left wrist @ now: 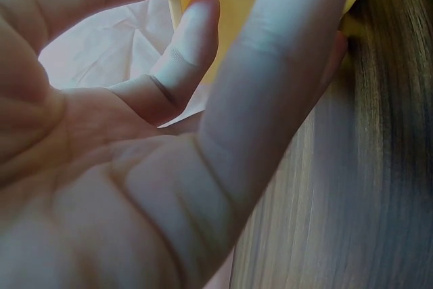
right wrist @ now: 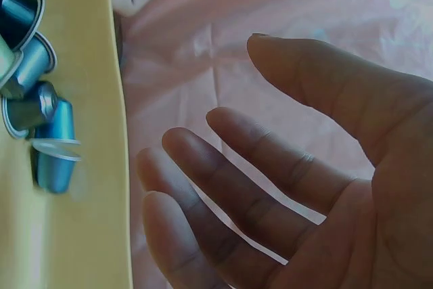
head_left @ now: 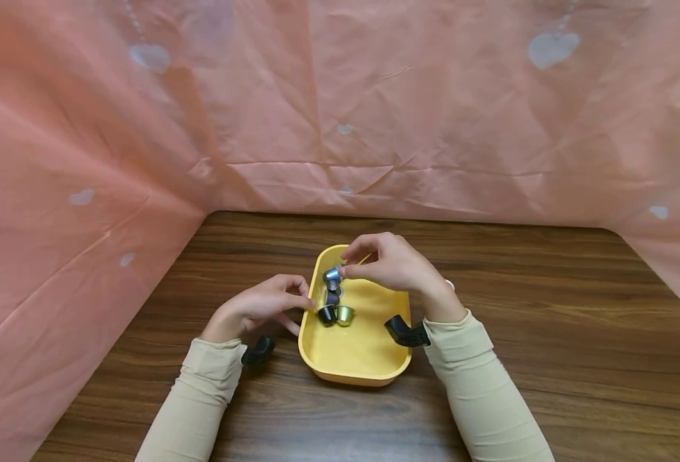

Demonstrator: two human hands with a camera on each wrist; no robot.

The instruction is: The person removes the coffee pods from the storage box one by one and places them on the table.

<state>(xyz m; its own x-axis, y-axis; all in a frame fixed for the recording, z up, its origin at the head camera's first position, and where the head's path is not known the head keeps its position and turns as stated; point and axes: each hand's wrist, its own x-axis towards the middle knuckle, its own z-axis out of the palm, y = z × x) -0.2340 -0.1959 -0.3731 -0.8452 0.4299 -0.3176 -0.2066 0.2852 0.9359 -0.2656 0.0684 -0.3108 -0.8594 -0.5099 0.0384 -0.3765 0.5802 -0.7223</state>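
A yellow tray (head_left: 368,350) with rounded corners sits on the table, several coffee capsules gathered along its left side. Among them are a black capsule (head_left: 327,315), a light green capsule (head_left: 345,315), a dark grey capsule (head_left: 332,298) and a blue capsule (head_left: 332,275). My left hand (head_left: 264,303) holds the tray's left wall, thumb at the rim and other fingers outside. Above the tray's far part hovers my right hand (head_left: 394,263), thumb and fingers apart. Nothing lies between those fingers in the right wrist view, where two blue capsules (right wrist: 55,170) show end to end.
The brown wooden table (head_left: 548,321) extends to both sides of the tray. Pink cloth (head_left: 432,115) with pale hearts hangs behind and at the sides. Part of a small white round thing (head_left: 450,284) shows behind my right wrist. Black wrist cameras (head_left: 407,332) project from both sleeves.
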